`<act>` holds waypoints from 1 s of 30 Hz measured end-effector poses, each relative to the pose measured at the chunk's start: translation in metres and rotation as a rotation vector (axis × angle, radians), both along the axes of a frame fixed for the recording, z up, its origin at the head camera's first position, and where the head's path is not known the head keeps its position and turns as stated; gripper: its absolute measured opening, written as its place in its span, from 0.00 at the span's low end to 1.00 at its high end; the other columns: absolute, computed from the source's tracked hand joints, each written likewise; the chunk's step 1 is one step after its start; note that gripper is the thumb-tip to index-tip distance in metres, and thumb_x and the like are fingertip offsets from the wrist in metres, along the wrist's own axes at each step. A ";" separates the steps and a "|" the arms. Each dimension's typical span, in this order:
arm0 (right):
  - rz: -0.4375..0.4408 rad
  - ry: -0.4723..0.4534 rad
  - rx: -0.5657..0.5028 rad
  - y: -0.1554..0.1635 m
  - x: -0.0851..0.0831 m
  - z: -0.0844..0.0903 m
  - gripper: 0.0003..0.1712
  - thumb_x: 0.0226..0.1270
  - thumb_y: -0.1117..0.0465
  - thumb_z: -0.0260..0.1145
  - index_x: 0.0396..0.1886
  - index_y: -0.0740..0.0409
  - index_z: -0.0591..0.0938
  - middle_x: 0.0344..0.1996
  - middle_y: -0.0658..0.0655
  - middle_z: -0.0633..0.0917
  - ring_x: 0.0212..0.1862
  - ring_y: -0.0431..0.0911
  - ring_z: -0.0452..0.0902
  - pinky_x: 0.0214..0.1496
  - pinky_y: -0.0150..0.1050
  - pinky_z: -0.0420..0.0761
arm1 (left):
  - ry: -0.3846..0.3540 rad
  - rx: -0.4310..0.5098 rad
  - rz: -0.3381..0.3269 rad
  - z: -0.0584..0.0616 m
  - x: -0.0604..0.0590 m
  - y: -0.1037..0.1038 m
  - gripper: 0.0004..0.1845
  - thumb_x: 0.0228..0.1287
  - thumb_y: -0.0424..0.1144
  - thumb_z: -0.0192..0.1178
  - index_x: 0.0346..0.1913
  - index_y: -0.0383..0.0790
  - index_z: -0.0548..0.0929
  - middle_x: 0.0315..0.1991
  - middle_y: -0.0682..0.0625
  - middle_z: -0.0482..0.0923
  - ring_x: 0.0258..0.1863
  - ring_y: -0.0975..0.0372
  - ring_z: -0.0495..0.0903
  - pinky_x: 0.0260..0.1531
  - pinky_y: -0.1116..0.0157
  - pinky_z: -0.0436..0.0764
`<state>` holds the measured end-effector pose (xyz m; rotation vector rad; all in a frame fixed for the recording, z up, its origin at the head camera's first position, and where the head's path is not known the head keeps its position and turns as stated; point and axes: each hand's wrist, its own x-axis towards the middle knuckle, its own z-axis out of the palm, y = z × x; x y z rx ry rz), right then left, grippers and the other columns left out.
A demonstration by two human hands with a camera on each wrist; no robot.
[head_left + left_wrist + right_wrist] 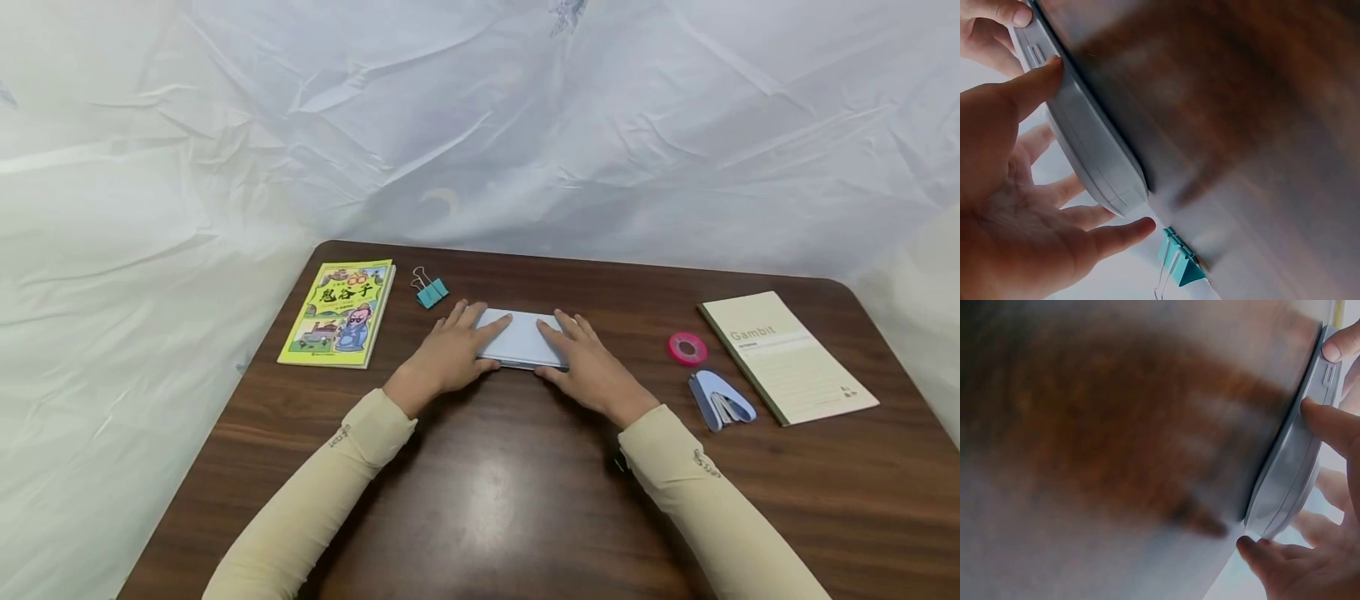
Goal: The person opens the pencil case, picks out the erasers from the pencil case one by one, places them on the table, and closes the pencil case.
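A flat, pale blue-grey case (517, 340) with a small latch on its front edge lies on the dark wooden table between both hands. From the left, my left hand (452, 350) rests on it with fingers spread and fairly straight. Its thumb touches the front edge near the latch, as the left wrist view shows on the case (1094, 144). On the opposite end my right hand (596, 367) mirrors this, thumb at the front side of the case (1291, 462) and fingers extended over the top and end.
A yellow comic-style book (336, 315) lies at the left, with a teal binder clip (432, 293) beside it. Toward the right are a pink tape roll (687, 348), a blue stapler (720, 402) and a cream notebook (787, 358). White sheeting (525, 150) hangs behind the table.
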<state>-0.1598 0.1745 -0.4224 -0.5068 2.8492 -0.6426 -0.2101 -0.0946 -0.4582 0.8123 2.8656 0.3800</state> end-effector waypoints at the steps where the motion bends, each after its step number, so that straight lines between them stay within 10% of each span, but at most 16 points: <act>1: 0.002 0.004 -0.001 0.000 -0.001 0.000 0.45 0.87 0.51 0.72 0.94 0.53 0.65 0.95 0.68 0.56 0.94 0.75 0.48 0.90 0.75 0.65 | -0.009 -0.005 -0.003 0.007 0.003 0.001 0.42 0.87 0.57 0.65 0.94 0.64 0.58 0.93 0.38 0.54 0.93 0.31 0.54 0.81 0.24 0.72; 9: 0.044 0.034 -0.005 0.007 -0.008 -0.002 0.45 0.84 0.47 0.75 0.91 0.53 0.70 0.91 0.73 0.61 0.90 0.78 0.57 0.86 0.76 0.70 | 0.067 -0.052 -0.054 -0.029 -0.021 -0.005 0.45 0.84 0.69 0.62 0.94 0.73 0.54 0.92 0.43 0.55 0.93 0.35 0.56 0.79 0.33 0.80; 30: 0.140 0.029 0.066 0.008 -0.022 0.023 0.38 0.77 0.52 0.82 0.80 0.59 0.81 0.85 0.78 0.70 0.85 0.77 0.68 0.83 0.70 0.77 | 0.063 -0.067 -0.068 -0.033 -0.027 -0.007 0.45 0.84 0.69 0.61 0.94 0.72 0.54 0.92 0.40 0.55 0.92 0.32 0.56 0.82 0.39 0.80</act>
